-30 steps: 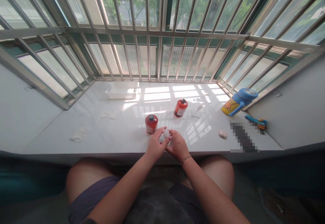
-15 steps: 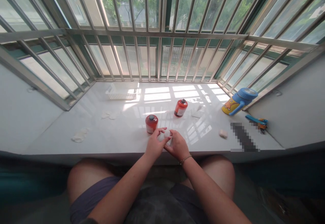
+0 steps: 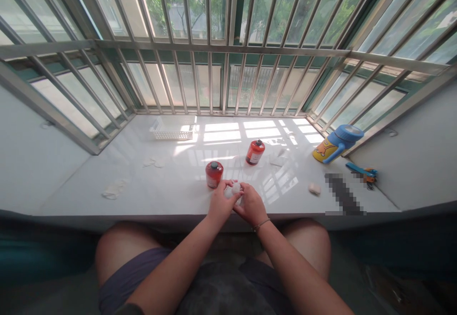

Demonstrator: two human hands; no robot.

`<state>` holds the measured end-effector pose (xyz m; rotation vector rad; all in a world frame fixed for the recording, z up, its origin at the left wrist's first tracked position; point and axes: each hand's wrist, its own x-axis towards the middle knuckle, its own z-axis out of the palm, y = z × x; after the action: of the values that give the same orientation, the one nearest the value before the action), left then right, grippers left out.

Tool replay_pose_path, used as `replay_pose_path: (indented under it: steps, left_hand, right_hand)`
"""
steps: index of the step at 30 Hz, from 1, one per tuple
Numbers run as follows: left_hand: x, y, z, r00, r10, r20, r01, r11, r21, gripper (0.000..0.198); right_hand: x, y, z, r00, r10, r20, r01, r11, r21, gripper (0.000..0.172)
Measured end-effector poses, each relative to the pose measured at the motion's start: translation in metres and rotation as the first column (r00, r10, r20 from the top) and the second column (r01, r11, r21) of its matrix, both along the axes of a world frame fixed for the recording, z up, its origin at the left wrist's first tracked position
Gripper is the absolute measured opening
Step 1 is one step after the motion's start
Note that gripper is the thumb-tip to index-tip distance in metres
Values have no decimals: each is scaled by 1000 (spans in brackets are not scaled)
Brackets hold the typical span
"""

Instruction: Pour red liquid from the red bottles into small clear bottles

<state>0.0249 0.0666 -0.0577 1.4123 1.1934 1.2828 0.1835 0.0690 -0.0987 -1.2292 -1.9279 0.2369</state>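
i see a window (image 3: 240, 12) with metal bars (image 3: 200, 47) and green trees (image 3: 197, 5) behind it; sunlight (image 3: 222, 135) makes bright squares upon the white sill (image 3: 178, 181), between pale walls (image 3: 424, 148).

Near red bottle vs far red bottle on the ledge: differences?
The near bottle stands beside the left hand; the far bottle stands farther from it. The near bottle looks darker red, the far bottle brighter. The far bottle's pale label shows plainly; the near bottle's markings are hard to make out. Shared: red bodies, dark caps, same white ledge.
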Motion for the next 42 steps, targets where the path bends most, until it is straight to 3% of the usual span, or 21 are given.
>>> replay_pose_path:
  steps: [5,11,16,20,25,31,37,42]
  left_hand:
    - [-7,0,-1,995,-49,-86,52,998,44,25]
    - [-16,-3,1,971,-130,-202,161,976,147,36]
    - [-5,-6,3,994,-50,-100,55,997,57,46]
    - [1,-2,4,997,13,-80,-12,1000,15,34]
    - [-5,-1,5,992,-38,-120,43,998,38,25]
    - [-12,-5,4,972,-85,-219,123,978,169,34]
    - [2,-2,7,981,55,-187,-47,998,49,45]
    - [-1,0,10,987,28,-158,-25,999,23,26]
  right_hand:
    - [0,0,0,1000,-20,-1,20,1000,-12,57]
    - [-1,-1,2,1000,-29,11,29,1000,-2,48]
    - [-1,-1,3,1000,-26,-12,26,999,-20,48]
    - [0,0,3,1000,-4,-14,4,1000,-2,45]
    - [0,0,2,1000,-15,-5,15,1000,18,51]
    - [-1,-1,3,999,-26,-26,24,999,-43,56]
    - [0,-2,5,999,4,-50,-7,998,-62,53]
    - [0,-1,3,999,-8,-31,7,1000,-28,55]
